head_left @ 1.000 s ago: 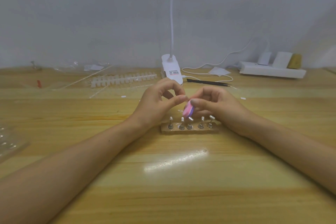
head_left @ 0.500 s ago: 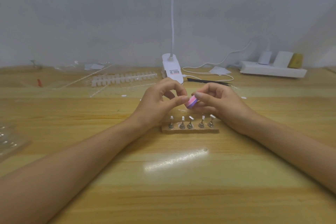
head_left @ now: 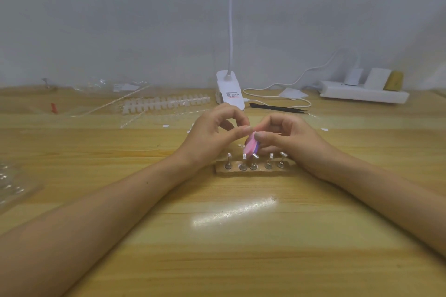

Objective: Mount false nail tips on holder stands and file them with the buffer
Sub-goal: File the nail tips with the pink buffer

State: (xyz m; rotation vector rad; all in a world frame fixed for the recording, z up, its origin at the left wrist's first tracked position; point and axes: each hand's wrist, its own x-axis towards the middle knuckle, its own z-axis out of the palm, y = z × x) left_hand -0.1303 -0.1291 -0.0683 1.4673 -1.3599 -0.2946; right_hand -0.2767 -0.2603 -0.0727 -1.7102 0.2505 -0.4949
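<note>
1. The pink buffer [head_left: 251, 146] is between our two hands, above the middle of the wooden holder base [head_left: 288, 169]. Its long axis stands steeply. The upper end is up by our fingertips, and the lower end dips toward the second stand from the left [head_left: 243, 164].
2. The nail tip [head_left: 244, 156] on that stand sits just under the buffer's lower edge. We cannot tell whether they touch.
3. Our right hand [head_left: 289, 140] grasps the buffer, with the thumb over its near face and the fingers curled behind. It is the nearer hand and the working one.
4. Our left hand [head_left: 210, 138] is curled with thumb and forefinger brought together beside the buffer's top. We cannot tell whether anything is pinched there.
5. We judge that the next stroke depends on the buffer coming down and to the left from the right hand onto that tip.
6. Further back are a strip of spare tips [head_left: 166, 103], a white lamp clip [head_left: 229, 91], black tweezers [head_left: 277, 108] and a power strip [head_left: 362, 94].
</note>
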